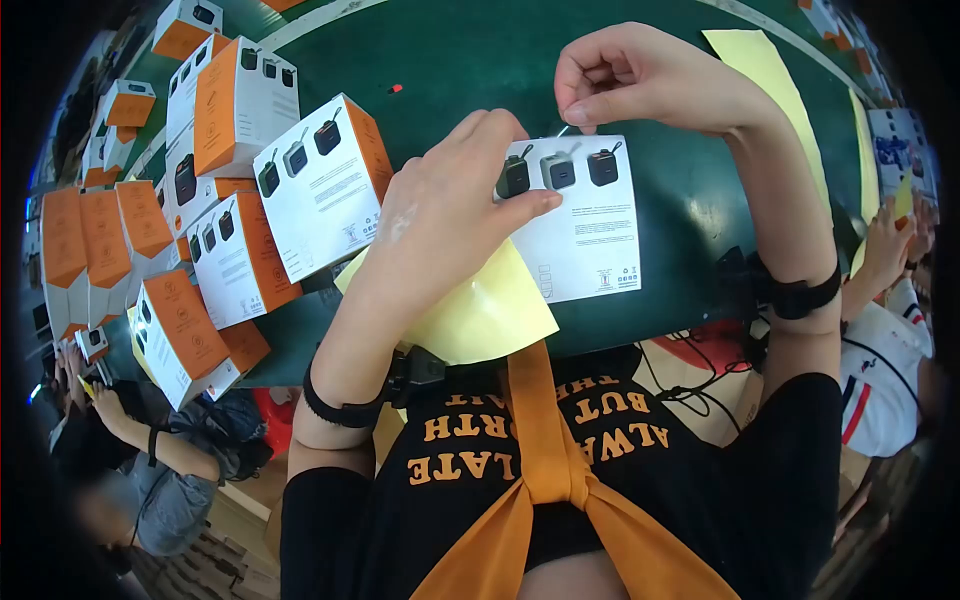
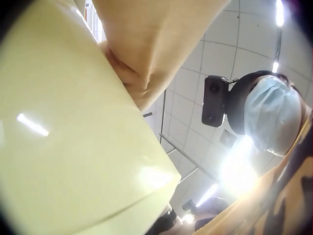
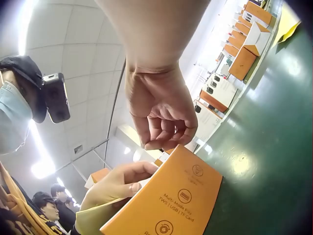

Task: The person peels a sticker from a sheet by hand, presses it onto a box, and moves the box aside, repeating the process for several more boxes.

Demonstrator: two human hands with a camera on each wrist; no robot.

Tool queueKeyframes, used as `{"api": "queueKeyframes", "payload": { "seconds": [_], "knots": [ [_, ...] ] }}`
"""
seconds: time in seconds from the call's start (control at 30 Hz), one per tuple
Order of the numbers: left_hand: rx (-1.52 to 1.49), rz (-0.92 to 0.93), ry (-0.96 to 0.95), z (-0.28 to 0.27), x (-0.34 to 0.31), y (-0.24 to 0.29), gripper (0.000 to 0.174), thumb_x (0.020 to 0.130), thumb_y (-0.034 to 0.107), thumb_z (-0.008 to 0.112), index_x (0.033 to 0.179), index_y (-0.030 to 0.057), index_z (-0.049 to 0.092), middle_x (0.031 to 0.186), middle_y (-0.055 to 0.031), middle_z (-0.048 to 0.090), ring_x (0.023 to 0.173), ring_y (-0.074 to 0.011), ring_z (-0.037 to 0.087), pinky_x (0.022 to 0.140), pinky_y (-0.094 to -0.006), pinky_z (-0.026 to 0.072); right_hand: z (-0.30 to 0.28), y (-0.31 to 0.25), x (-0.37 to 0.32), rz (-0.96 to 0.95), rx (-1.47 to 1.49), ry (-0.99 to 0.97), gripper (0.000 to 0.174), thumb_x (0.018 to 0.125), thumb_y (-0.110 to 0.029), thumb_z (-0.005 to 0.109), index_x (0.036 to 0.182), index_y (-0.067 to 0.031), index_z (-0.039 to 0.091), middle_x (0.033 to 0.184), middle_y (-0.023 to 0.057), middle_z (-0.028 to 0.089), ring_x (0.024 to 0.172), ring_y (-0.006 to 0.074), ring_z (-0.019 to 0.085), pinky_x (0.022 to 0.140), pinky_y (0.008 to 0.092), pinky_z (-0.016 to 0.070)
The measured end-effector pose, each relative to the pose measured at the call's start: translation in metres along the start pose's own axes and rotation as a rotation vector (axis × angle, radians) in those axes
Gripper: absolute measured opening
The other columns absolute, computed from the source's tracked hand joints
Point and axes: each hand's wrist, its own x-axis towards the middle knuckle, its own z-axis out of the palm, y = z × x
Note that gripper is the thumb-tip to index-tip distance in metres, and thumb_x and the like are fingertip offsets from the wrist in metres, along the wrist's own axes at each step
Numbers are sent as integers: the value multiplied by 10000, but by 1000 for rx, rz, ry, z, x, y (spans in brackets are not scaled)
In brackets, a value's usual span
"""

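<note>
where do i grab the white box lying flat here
Probably the bare right edge of the white box, coming from the right: it lies flat, the left hand covers its left side and the right hand pinches its top edge.

Glossy cardboard box (image 1: 585,225); shiny yellow paper sheet (image 1: 490,310); smooth green tabletop (image 1: 480,60).

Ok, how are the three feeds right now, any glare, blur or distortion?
Head view: heavy fisheye, dark corners; box, left hand and right hand sharp. Left wrist view: a blurred yellow sheet fills most of it, ceiling lights flare lower right. Right wrist view: glare upper left, hand and box clear.
</note>
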Motion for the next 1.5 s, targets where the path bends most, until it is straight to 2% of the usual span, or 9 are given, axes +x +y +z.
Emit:
{"api": "queueKeyframes", "payload": {
  "seconds": [0.67,0.73,0.87,1.03,1.23,1.27,1.3,1.37,1.5],
  "knots": [
    [-90,-117,-78,3,6,15,362,757,219,722,994,28,526,875,-118,570,785,-273,573,691,-339,445,12,18,-7,133,-439,157,66,780,-60,642,807,-21,596,732,34,564,706,142,550,628,263,436],
    [-56,-123,-71,3,6,14,381,752,229,723,1007,32,521,916,-132,570,840,-310,581,726,-357,457,23,17,-18,-362,-747,498,80,759,-129,643,797,-63,619,782,73,599,768,264,565,692,371,452],
    [-14,-102,-77,3,6,17,459,747,251,723,1080,35,491,1056,-139,552,932,-348,568,762,-375,466,44,9,-41,-246,-978,459,139,789,-200,627,800,-62,634,853,66,603,988,261,540,958,423,393],
    [-117,-52,89,-44,-18,34,578,752,155,735,1247,44,459,1220,-120,547,1087,-273,546,832,-343,466,66,-29,-78,-199,-1077,69,1001,611,-521,749,1365,-4,342,1305,343,356,1247,470,355,1058,560,256],
    [-500,-216,199,-73,-32,54,462,778,145,720,1180,36,521,1147,-116,573,997,-232,575,812,-340,469,-5,-1,-38,-217,-1185,243,945,586,-445,751,1358,-43,383,1196,300,428,1109,426,439,983,492,342],
    [-344,-66,245,-67,-30,41,456,770,-4,662,1200,38,518,1208,-54,567,556,-3,485,462,-154,345,-35,5,-31,-129,-1156,278,956,576,-448,755,1361,-51,381,1193,288,431,1102,417,442,984,480,346],
    [-344,-62,241,-72,-26,42,456,770,-4,662,1200,38,518,1208,-54,567,556,-3,485,462,-154,345,-64,22,-24,0,-1174,336,989,547,-424,773,1376,-72,364,1205,274,422,1105,409,437,985,469,349],
    [-174,-14,260,-89,-4,46,393,810,171,691,1145,31,538,1041,-159,613,986,-292,604,828,-350,473,-131,59,-16,104,-1202,419,1047,516,-381,790,1405,-96,316,1262,261,388,1134,409,417,995,461,347],
    [134,-117,90,-127,92,39,488,828,363,623,1101,-36,557,1062,-231,619,1029,-368,585,867,-417,463,-205,66,-5,405,-1070,402,1026,552,-316,744,1446,-250,245,1414,214,294,1299,402,298,1050,496,288]
  ]
}}
